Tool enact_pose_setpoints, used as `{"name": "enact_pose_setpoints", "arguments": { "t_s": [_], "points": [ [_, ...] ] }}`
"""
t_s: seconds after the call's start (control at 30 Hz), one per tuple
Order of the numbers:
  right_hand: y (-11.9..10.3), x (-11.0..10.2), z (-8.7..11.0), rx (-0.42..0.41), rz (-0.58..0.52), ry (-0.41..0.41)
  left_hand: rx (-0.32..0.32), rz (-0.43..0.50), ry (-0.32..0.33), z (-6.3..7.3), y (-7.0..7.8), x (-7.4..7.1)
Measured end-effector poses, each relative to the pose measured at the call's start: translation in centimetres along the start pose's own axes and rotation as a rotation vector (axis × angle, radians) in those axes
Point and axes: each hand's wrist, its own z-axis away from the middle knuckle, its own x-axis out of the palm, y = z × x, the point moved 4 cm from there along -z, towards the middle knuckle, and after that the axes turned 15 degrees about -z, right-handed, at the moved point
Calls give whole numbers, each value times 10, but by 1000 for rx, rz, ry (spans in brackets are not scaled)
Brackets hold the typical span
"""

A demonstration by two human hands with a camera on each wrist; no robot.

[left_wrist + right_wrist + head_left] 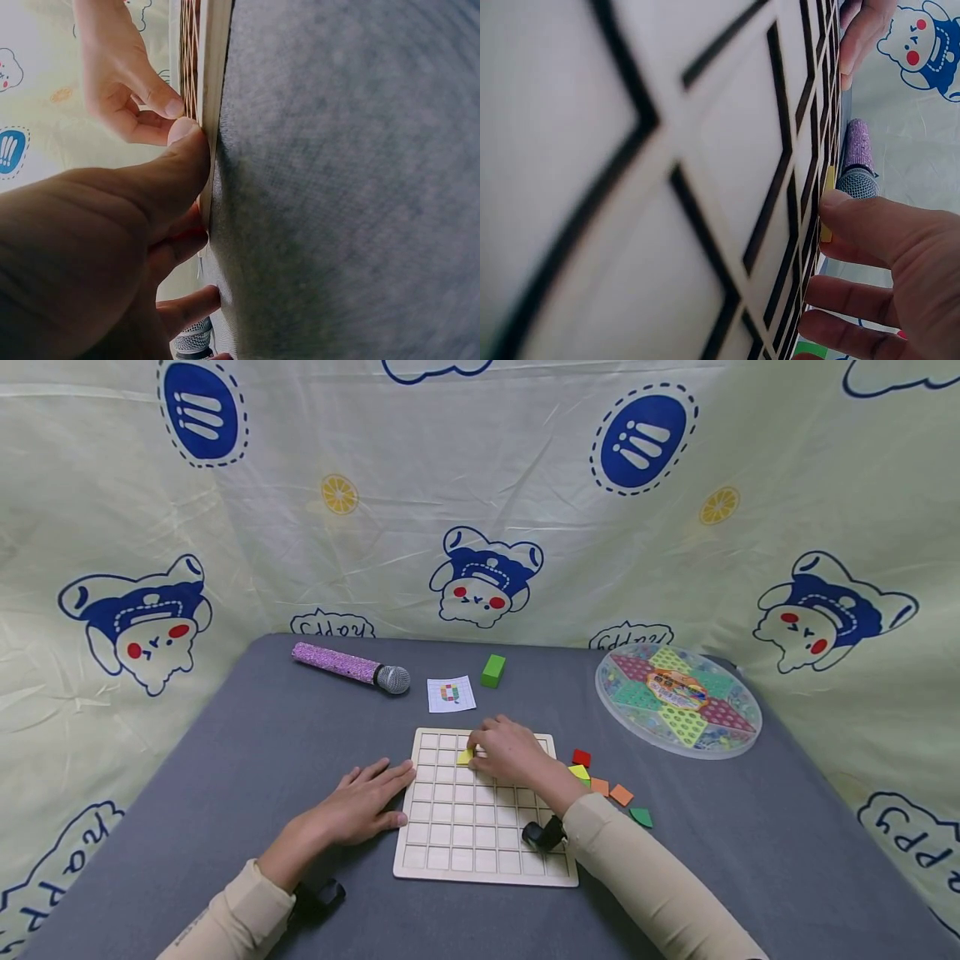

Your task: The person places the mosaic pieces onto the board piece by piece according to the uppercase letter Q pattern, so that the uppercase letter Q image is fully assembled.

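Grey surface (pixel 750 860) carries pale wooden grid board (pixel 463 814), bare squares open toward near edge. Left hand (pixel 363 803) rests against board's left edge, fingers straight, grasping nothing. Right hand (pixel 512 753) reaches across board from right side. Loose coloured blocks (pixel 621 794) lie just off right edge. Yellow tile (pixel 464 757) pinched in right hand's grip, left of palm, toward board's far edge; long axis unclear.

Yellow tile (pixel 464 757): partly lost under the right hand (pixel 510 750) here!
Wooden grid board (pixel 462 835): upper cells covered by that hand; close up, right wrist view blurs it and the left edge crops it.
Pattern card (pixel 451 694): printed figure's tiny, perhaps coloured blocks.
Microphone (pixel 193 341): only partly peeking past the left hand (pixel 97 232).
Left sleeve (pixel 232 918): chopped by the bottom edge!
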Motion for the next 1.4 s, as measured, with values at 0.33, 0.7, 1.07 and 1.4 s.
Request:
{"name": "enact_pose_setpoints", "arguments": {
  "t_s": [0.33, 0.7, 1.07, 1.4],
  "points": [
    [1, 2, 0, 7, 4, 3, 10, 2, 8, 0, -1, 0],
    [7, -9, 12, 30, -67, 38, 14, 7, 21, 1, 0, 1],
    [31, -42, 47, 51, -73, 139, 4, 3, 3, 0, -1, 2],
    [56, -49, 86, 76, -59, 180, -1, 8, 4, 0, -1, 1]
  ]
}}
